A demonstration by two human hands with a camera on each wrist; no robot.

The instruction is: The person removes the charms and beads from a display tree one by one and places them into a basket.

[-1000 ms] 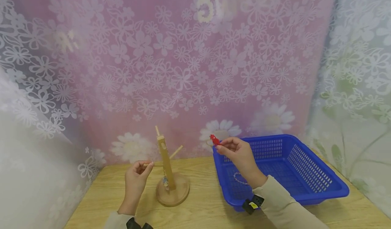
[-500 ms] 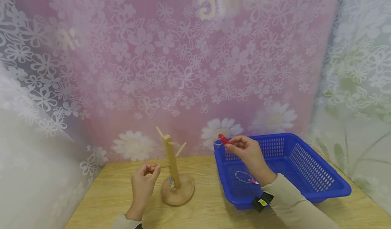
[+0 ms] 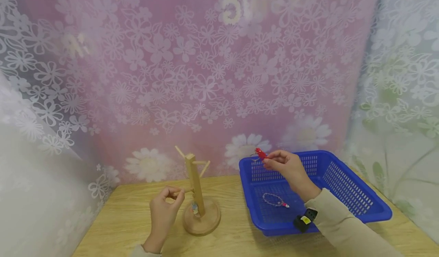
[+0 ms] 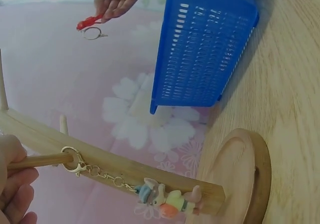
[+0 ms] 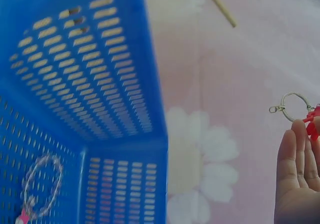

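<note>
My left hand [image 3: 162, 217] pinches a side peg of the wooden stand [image 3: 196, 184] between thumb and fingers. From that peg, close to the post, hangs a keychain [image 4: 167, 199] with a gold ring, a chain and a small figure in a blue cap, as the left wrist view shows. My right hand [image 3: 290, 172] holds a red keychain [image 3: 260, 153] by its red part, up over the back left rim of the blue basket. Its metal ring sticks out to the left of my fingers.
In the blue plastic basket [image 3: 253, 216] on the right lies a beaded bracelet with a pink charm [image 3: 285, 204]. The stand's round base [image 3: 209, 226] rests on the wood-grain table [image 3: 109, 219]. A flowered curtain [image 3: 205, 77] hangs close behind.
My left hand has moved right with the peg, and the stand has turned and shifted slightly right. My right hand has moved right with the red keychain, uncovering the bracelet.
</note>
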